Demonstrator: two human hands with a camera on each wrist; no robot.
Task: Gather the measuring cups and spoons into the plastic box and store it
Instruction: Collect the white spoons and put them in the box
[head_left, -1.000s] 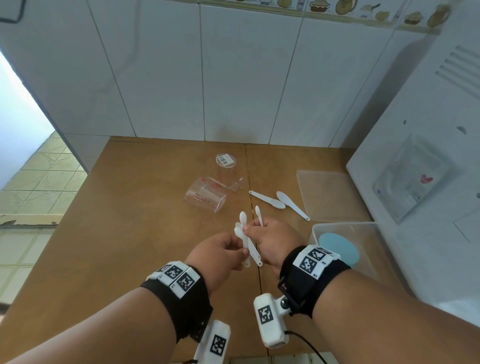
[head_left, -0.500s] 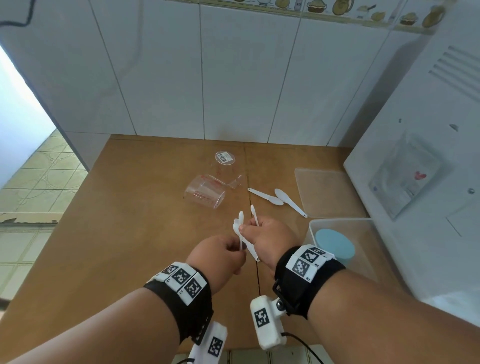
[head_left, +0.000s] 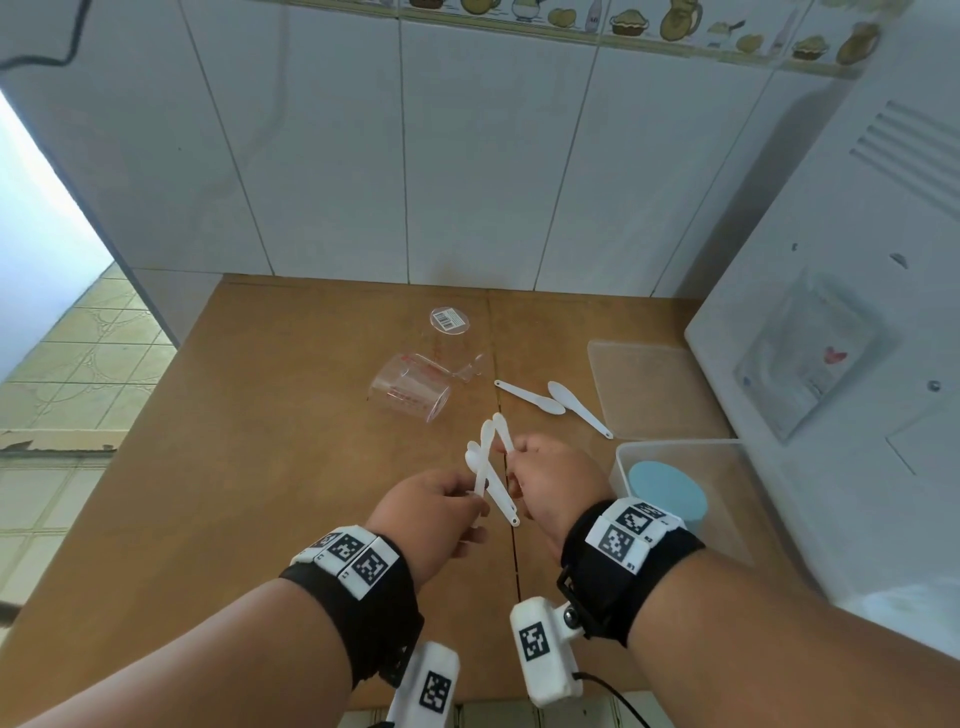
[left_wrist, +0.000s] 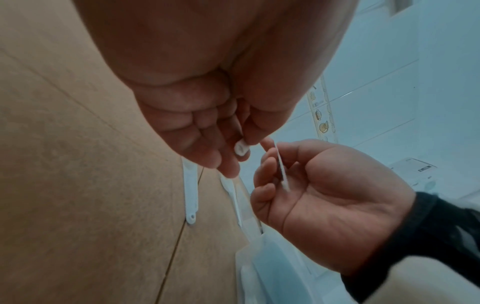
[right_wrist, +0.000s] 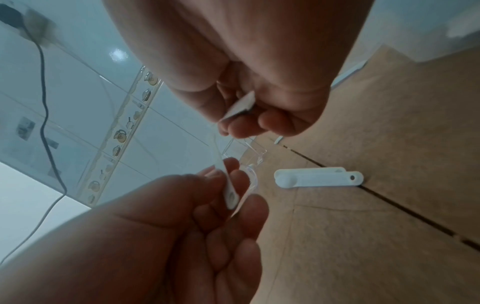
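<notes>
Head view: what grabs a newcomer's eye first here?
Both hands meet mid-table over a fan of white measuring spoons, the left hand pinching their handle ends and the right hand pinching the stems. Behind them a clear measuring cup lies on its side, with two more white spoons loose on the wood. At right sits the open plastic box holding a blue disc.

A brown wooden tabletop (head_left: 260, 467) carries, mid-frame, two clear plastic measuring cups (head_left: 410, 389), two white plastic spoons (head_left: 556, 405), a translucent lid (head_left: 654, 389) and, at lower right, an open clear plastic box (head_left: 727, 467).
</notes>
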